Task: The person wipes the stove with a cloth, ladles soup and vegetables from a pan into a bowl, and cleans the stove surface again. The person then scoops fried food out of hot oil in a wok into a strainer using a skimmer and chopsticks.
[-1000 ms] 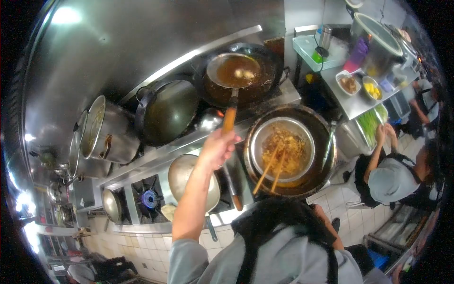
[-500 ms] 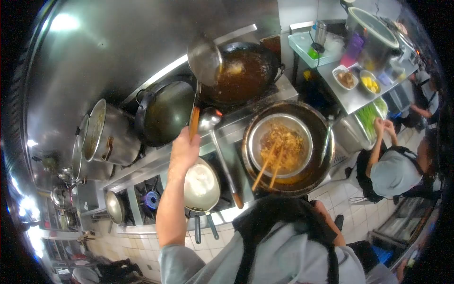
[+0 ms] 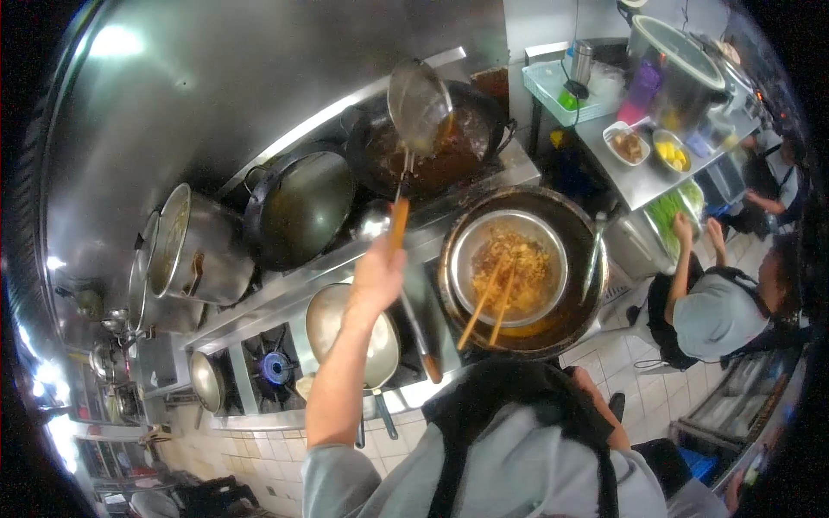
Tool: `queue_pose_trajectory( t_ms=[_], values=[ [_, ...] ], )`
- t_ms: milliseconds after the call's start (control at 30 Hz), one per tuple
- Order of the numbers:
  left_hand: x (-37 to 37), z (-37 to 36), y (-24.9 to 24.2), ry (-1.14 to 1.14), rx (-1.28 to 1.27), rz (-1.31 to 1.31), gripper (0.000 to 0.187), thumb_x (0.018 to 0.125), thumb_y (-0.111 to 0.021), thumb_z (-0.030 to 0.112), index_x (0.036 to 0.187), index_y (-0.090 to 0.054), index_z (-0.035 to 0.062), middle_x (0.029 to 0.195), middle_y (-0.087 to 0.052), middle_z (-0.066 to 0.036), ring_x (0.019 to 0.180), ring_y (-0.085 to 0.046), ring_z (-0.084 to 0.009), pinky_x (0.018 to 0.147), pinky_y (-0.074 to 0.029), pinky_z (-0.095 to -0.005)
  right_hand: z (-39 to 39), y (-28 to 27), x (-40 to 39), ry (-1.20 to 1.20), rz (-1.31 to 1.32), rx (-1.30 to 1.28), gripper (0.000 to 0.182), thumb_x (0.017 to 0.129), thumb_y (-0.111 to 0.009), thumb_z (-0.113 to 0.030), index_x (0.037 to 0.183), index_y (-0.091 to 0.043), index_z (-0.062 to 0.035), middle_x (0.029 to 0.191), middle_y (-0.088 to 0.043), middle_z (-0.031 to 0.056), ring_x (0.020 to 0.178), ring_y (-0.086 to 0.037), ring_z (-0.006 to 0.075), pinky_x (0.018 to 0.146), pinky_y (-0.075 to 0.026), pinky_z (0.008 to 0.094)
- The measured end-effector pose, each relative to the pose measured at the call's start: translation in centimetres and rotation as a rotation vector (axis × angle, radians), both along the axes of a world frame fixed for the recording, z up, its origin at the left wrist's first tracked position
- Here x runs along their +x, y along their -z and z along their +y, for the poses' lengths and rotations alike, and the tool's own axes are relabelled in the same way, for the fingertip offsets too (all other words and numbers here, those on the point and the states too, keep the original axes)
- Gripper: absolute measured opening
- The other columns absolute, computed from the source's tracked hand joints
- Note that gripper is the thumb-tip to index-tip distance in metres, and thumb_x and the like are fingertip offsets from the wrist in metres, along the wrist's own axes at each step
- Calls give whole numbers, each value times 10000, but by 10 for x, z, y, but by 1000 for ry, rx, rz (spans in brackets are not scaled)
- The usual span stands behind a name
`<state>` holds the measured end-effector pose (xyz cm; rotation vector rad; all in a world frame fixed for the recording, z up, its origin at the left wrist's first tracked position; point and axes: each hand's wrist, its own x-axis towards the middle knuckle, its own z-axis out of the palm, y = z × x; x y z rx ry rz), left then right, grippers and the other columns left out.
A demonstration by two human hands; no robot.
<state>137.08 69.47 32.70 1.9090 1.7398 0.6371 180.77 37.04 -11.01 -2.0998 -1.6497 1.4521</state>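
Note:
My left hand [image 3: 377,274] is closed around the wooden handle of a round wire skimmer [image 3: 419,99]. The skimmer's mesh bowl is raised over a black wok [image 3: 501,138] of dark brown liquid, with a brownish streak beside the mesh. Behind my hand lies a long ladle [image 3: 419,337], its bowl toward the woks. My right hand [image 3: 584,380] is low beside my apron, mostly hidden, so its fingers do not show. In front of me, a metal strainer bowl [image 3: 464,246] of brown fried bits with chopsticks [image 3: 480,306] sits inside a big dark pot [image 3: 596,298].
Left of the skimmer stand a second wok [image 3: 315,194] and a tall steel pot [image 3: 220,255]. Pale pans [image 3: 380,345] rest on the range beside a lit burner [image 3: 275,367]. At right, a co-worker [image 3: 721,315] handles greens [image 3: 667,211] near a steel counter [image 3: 604,142].
My left hand has swung the skimmer to the right, further over the wok of brown liquid. The co-worker's hands have moved apart over the greens. My right arm looks unmoved.

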Motion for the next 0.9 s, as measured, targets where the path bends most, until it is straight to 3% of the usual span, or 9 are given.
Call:
queue_pose_trajectory(
  t_ms=[33, 67, 133, 167, 267, 500, 700, 767, 900],
  values=[
    [0, 4, 15, 46, 57, 64, 270, 954, -590, 182, 1155, -583, 1, 895, -695, -198, 779, -686, -328, 681, -533, -405, 1, -6, -2, -10, -17, 1, 337, 806, -618, -123, 1122, -713, -54, 1066, -703, 222, 1005, -672, 407, 893, -536, 455],
    [0, 7, 28, 49, 57, 63, 270, 954, -590, 182, 1155, -583, 1, 895, -695, -198, 779, -686, -328, 681, -533, -405, 1, -12, -4, -19, -35, 1, 327, 812, -622, -138, 1115, -714, -55, 1056, -704, 224, 995, -671, 414, 887, -535, 461],
    [6, 9, 40, 31, -92, -177, 225, 975, -570, 183, 1130, -583, 21, 793, -659, -107, 608, -607, -170, 473, -461, -333, 2, -26, -8, 16, -18, -3, 318, 817, -621, -145, 1108, -715, -56, 1049, -703, 226, 988, -669, 419, 880, -535, 467],
    [10, 6, 37, 27, -149, -261, 199, 994, -551, 181, 1111, -580, 23, 798, -627, -48, 545, -497, -55, 374, -354, -253, 3, -32, -10, 47, 1, -9, 309, 823, -620, -151, 1101, -716, -57, 1043, -702, 228, 981, -666, 423, 872, -534, 472],
    [27, -6, -1, -54, -427, -438, 211, 1001, -545, 163, 1141, -578, 8, 870, -645, -60, 533, -480, -64, 386, -369, -238, 2, -28, -10, 61, 3, -16, 293, 833, -613, -152, 1089, -718, -57, 1048, -698, 234, 983, -663, 426, 863, -533, 471],
    [16, -21, -6, -38, -512, -676, 262, 1007, -547, 142, 1239, -558, 21, 947, -649, -63, 529, -448, -47, 379, -348, -207, 8, -28, -6, 21, -9, -29, 291, 841, -609, -160, 1092, -717, -61, 1055, -696, 235, 990, -663, 422, 860, -534, 466],
    [-7, -24, -4, -82, -358, -431, 267, 975, -585, 159, 1219, -593, 51, 727, -597, -2, 507, -457, -57, 395, -331, -228, 4, -9, -1, 20, 16, -51, 337, 791, -640, -110, 1118, -715, -73, 1065, -698, 228, 1007, -666, 413, 855, -541, 462],
    [-25, -20, 12, -18, -110, -269, 289, 950, -610, 170, 1214, -603, 52, 650, -566, 8, 502, -485, -77, 436, -367, -260, 1, -4, 0, 55, 24, -36, 362, 772, -657, -100, 1128, -714, -78, 1061, -701, 224, 1003, -671, 409, 857, -542, 459],
    [-33, -27, -6, -10, 5, -78, 330, 937, -624, 167, 1244, -591, 50, 679, -598, -19, 513, -509, -91, 484, -409, -284, 2, -11, -3, 27, 16, -17, 359, 780, -653, -99, 1134, -712, -78, 1069, -702, 220, 998, -676, 405, 860, -542, 458]
  ],
)
